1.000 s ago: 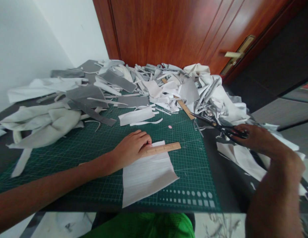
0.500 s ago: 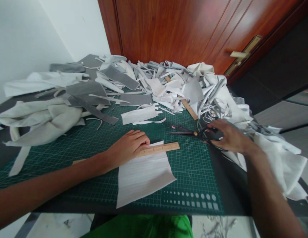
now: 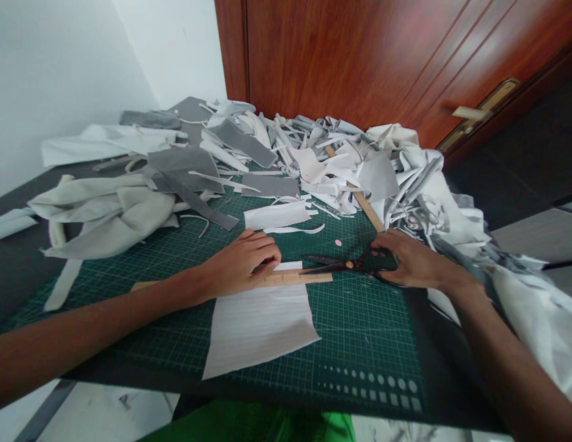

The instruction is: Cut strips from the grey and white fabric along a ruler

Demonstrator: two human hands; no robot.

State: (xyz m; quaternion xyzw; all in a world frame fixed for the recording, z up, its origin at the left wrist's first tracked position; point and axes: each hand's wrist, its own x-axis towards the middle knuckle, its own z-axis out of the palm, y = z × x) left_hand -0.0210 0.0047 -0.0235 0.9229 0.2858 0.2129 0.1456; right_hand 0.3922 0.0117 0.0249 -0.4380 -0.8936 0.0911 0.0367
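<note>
Across the green gridded cutting mat (image 3: 359, 331) on the dark counter (image 3: 445, 362), my left hand (image 3: 239, 263) presses curled fingers onto a narrow wooden ruler (image 3: 299, 278) over white fabric (image 3: 258, 325); my right hand (image 3: 419, 261) curls over black-handled steel scissors (image 3: 350, 265).

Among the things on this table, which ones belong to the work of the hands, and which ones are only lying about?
In use: left hand pressing the wooden ruler on the white fabric piece; right hand on the scissors; green cutting mat.

Lying about: heap of fabric scraps, second wooden ruler, grey fabric pieces.
</note>
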